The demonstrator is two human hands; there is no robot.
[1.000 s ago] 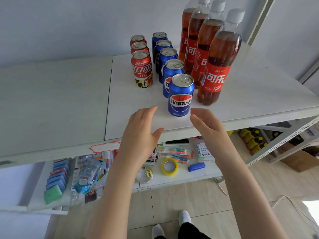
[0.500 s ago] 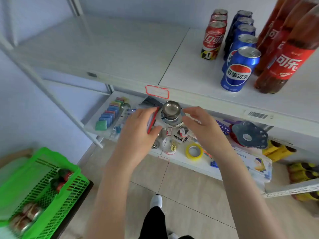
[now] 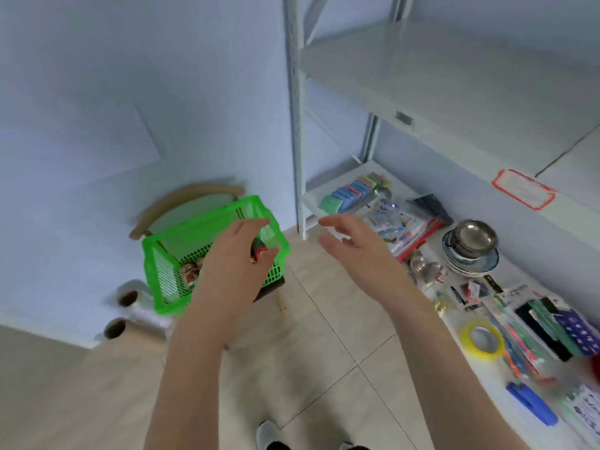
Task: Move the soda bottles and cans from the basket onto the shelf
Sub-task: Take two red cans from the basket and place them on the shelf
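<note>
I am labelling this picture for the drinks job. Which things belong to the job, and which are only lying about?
For the job: green basket, cans in it, upper shelf, left hand, right hand.
Lying about: sponges, metal bowl, plates, yellow tape, chair, rolls on the floor.

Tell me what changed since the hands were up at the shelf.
The view swung left and down from the shelved drinks to the green basket. The left hand moved out over it, above a red can; no grip shows yet. The right hand followed, hovering open beside the basket. Both hands stay empty; other cans still lie in the basket.
</note>
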